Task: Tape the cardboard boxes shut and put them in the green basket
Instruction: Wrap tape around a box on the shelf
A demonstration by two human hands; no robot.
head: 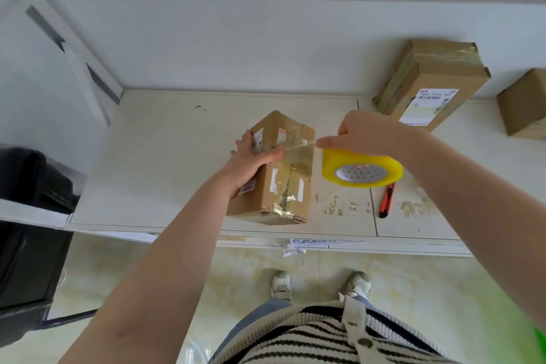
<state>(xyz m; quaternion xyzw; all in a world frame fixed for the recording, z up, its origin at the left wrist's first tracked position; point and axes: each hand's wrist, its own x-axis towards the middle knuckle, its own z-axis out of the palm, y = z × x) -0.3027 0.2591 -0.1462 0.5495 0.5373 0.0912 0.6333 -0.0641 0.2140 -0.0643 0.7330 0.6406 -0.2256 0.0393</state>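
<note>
So the cardboard box (276, 174) being worked on sits in the middle of a white tiled counter (165, 156), close to the near edge. It's got old labels and shiny strips of clear tape all over the top. The left hand (251, 161) is flat on its left side, fingers spread open and pressing down on the lid, thumb out toward the seam.

The right hand (365, 134) is closed around a fat yellow tape roll (362, 168), which hangs just right of the box, slightly above the counter. A thin stretch of tape runs from the roll across to the box top, with a little crumpled bit in the middle. The roll and that forearm cover part of the counter behind them.

Other stuff around: an orange box cutter (387, 200) lying on the counter just right of the roll, near some rusty-looking stains. Far right against the wall there's a second taped box (428, 83) with a shipping label, and a third box (524, 106) cut off by the frame edge. On the left, something black (32, 180), looks like a bin with a bag, can't really tell.

Bright green blur (536, 331) at the bottom right corner, can't tell if it's the basket. Below: striped top, jeans, sneakers on pale floor tiles.
</note>
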